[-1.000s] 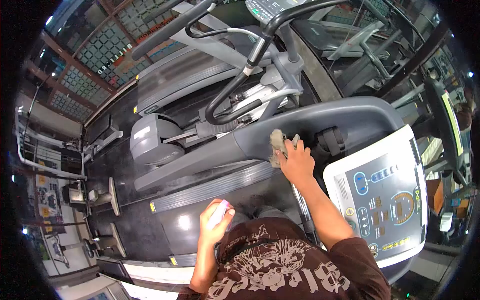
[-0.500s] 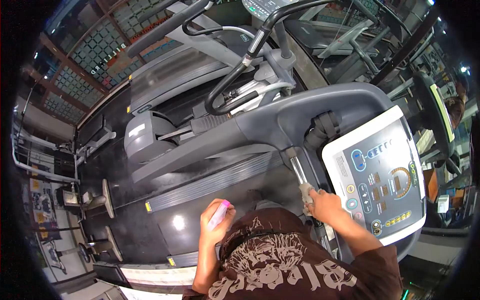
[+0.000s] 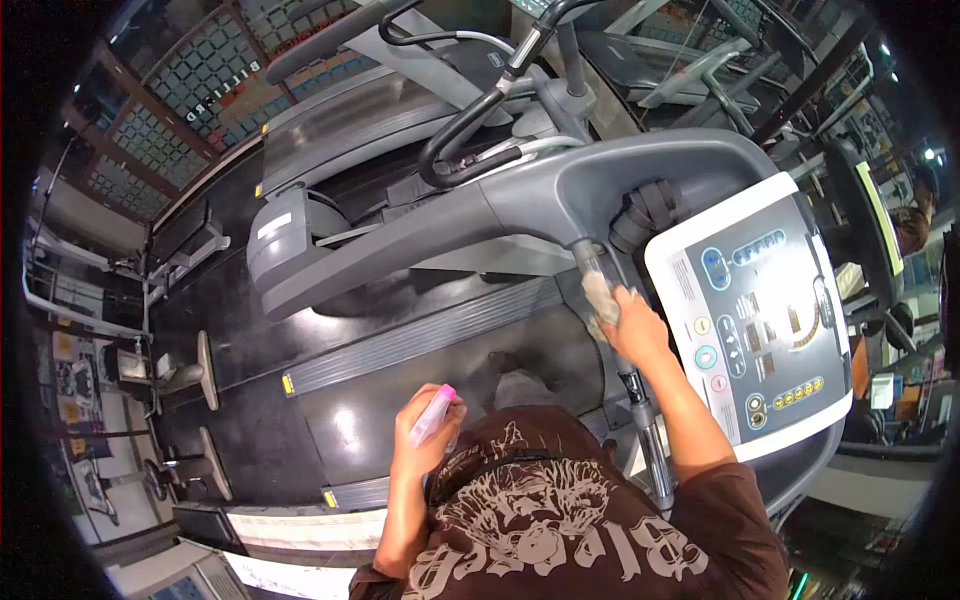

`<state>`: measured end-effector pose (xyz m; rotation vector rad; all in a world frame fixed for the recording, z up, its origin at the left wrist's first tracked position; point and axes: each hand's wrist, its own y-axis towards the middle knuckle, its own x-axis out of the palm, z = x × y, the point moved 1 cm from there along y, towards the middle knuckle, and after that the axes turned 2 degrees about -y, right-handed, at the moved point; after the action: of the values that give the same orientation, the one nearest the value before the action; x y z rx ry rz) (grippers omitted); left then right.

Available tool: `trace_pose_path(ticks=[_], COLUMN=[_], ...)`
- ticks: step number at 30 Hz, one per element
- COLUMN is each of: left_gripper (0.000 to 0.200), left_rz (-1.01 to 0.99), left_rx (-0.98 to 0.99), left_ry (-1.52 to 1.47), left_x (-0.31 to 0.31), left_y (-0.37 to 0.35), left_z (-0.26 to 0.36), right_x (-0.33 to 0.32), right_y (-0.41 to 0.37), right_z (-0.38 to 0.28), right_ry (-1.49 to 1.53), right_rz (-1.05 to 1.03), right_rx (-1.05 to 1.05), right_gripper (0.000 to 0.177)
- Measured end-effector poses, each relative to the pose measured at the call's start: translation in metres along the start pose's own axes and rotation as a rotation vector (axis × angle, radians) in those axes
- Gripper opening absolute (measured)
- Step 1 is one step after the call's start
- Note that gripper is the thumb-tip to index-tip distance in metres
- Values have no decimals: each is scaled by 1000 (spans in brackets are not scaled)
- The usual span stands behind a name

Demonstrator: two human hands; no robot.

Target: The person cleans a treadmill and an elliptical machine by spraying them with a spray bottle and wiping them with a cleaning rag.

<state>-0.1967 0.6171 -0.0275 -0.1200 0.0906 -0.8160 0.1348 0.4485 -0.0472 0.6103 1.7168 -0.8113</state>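
Greyish cloth (image 3: pixel 600 302) was bunched in the right hand (image 3: pixel 637 332) in the head view; the fingers were curled tight around it, pinching it against the upper end of a shiny metal bar (image 3: pixel 643 430); that bar ran down from the grey frame (image 3: pixel 430 235) of an exercise machine, just beside the white-edged control panel (image 3: pixel 770 310); the panel lay to the right of the hand, close to it but apart from it, its round buttons and small displays facing up; the left hand (image 3: pixel 420 440) was held lower and nearer the body, well apart from the right one, its fingers wrapped around a small spray bottle (image 3: pixel 433 415) with a pink top, the top pointing up and away from the chest; the bottle hung above the black deck (image 3: pixel 380 410) of the machine, touching nothing but the hand; a ribbed strip (image 3: pixel 420 340) crossed the deck between the two hands; a brown printed shirt (image 3: pixel 560 525) filled the bottom of the view; other machines stood beyond the frame, at the top.
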Motion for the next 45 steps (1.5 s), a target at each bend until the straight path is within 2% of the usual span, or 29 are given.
trace_pose_path(ticks=[4,7,8,12,15,17,19,22,25,27,30,33,36,39,42,45], left_gripper=[20,20,17,15,15,16,15,15,14,13,13,13,14,16,18,18], left_rz=[-64,-31,-28,56,95,86,80,72,79,87,89,120,123,102,80,73], left_rx=[126,25,127,68,13,52,72,51,12,9,-32,0,47,12,2,12], left_ry=[101,-33,56,-10,-78,-28,15,33,-23,-26,-14,-90,-5,-30,75,9], left_x=[3,1,-2,-10,-13,-15,-13,-9,-5,-2,-5,-8,-11,-15,-12,-7], left_y=[-2,-3,-3,-6,-8,-8,-9,-12,-13,-14,-15,-10,-7,-3,-1,-5], left_z=[-10,-17,-15,-15,-10,-11,-9,-4,-11,-17,-21,-30,-20,-21,-7,-8], right_x=[-3,-2,-2,-3,-25,-25,-5,3,2,4,5,14,19,22,21,25], right_y=[-81,-109,-108,-76,-24,16,48,49,3,-32,-74,-75,-52,-17,27,72], right_z=[30,40,40,33,1,-17,-31,-45,-30,-12,6,10,3,-7,-29,-44], right_ry=[-8,20,39,208,250,210,153,2,-9,-6,11,30,-20,-9,-13,-6], right_rz=[-153,-217,-201,185,308,253,198,169,132,-7,-59,34,91,183,265,349], right_rx=[44,98,117,13,-90,-128,-48,3,-50,-15,-14,-37,-75,-108,-124,-138], right_gripper=[52,51,51,54,59,61,54,45,41,50,51,50,52,52,51,50])
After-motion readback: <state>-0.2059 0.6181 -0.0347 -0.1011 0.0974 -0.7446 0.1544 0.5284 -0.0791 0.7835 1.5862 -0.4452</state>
